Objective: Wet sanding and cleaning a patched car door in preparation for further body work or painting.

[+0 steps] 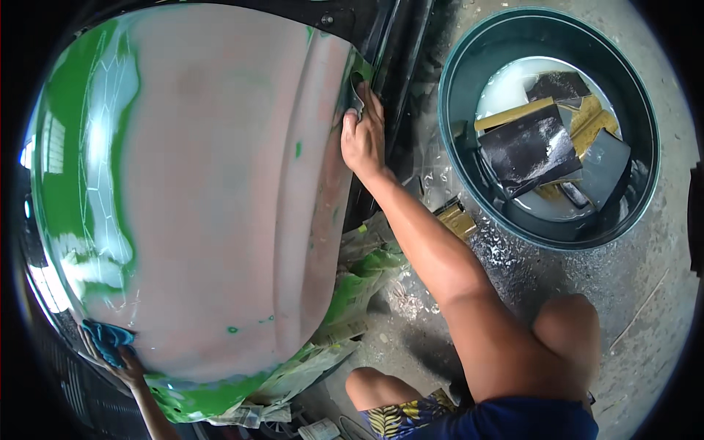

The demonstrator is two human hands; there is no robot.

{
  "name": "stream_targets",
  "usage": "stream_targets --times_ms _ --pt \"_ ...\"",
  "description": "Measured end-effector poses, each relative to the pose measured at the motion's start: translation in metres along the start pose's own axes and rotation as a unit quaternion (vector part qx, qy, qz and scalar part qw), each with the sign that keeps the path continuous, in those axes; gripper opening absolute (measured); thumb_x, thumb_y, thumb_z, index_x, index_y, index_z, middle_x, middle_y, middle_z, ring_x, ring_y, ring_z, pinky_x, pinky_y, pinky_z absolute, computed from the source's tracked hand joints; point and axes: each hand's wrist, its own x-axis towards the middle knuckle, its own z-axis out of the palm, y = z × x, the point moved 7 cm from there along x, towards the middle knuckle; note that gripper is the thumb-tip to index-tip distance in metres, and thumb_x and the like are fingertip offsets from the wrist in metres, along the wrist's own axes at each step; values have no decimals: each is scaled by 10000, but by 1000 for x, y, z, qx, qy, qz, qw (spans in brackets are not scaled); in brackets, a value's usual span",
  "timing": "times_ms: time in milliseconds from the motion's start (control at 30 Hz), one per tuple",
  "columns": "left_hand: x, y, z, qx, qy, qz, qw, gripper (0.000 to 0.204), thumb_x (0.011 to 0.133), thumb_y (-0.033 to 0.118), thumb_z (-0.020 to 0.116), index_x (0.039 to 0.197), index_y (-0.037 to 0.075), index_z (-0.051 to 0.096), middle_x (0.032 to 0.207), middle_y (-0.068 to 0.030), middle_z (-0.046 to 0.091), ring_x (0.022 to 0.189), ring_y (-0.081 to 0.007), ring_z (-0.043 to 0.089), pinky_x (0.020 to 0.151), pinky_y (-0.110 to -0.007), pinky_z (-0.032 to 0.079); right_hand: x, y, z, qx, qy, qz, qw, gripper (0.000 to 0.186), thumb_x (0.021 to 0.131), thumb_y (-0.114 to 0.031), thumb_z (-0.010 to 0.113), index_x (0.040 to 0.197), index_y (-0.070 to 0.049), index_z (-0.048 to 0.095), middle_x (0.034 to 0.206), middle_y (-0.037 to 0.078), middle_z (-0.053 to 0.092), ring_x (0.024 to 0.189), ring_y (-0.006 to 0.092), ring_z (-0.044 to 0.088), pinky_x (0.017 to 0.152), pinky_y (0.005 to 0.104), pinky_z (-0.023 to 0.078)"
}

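A large curved car body panel [205, 183] fills the left side, mostly sanded to dull pinkish grey, with glossy green paint along its left and lower edges. My right hand [364, 132] presses at its upper right edge. Its thumb and fingers are closed on a folded piece of dark sandpaper [356, 89], seen curling out above the thumb. At the panel's lower left corner, my left hand [121, 359] grips a bunched blue cloth [110, 340] against the surface; some of its fingers are covered by the cloth.
A round dark green tub [456, 161] of milky water stands to the right, holding several dark and tan sandpaper sheets [532, 147]. A tan scrap [456, 220] lies on the wet concrete floor [638, 293]. Green-stained masking paper [352, 293] hangs below the panel. My knees are close by.
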Motion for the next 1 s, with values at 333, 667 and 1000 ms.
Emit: stream_targets --times_ms 333,667,1000 --pt "-13 -19 -1 -19 -13 -18 1000 771 1027 487 548 1562 -33 354 1605 -274 368 1484 -446 363 1199 -568 310 50 20 -1 -20 9 2 1000 444 996 -122 454 1323 158 560 1384 341 569 1288 473 529 1140 498 398" --pt "-15 -26 -9 4 1 -18 1000 742 1033 459 552 1549 -42 367 1600 -282 374 1466 -459 391 1189 -576 325 39 15 1 -9 -22 17 1000 498 1003 -131 420 1368 199 498 1446 372 501 1319 485 494 1163 484 377" --pt "-4 -10 4 -6 9 -12 1000 750 1033 466 551 1550 -46 366 1591 -280 386 1465 -452 394 1184 -560 346 3 28 5 -26 -16 19 999 498 1007 -156 407 1346 183 539 1447 358 514 1345 471 476 1172 463 367"
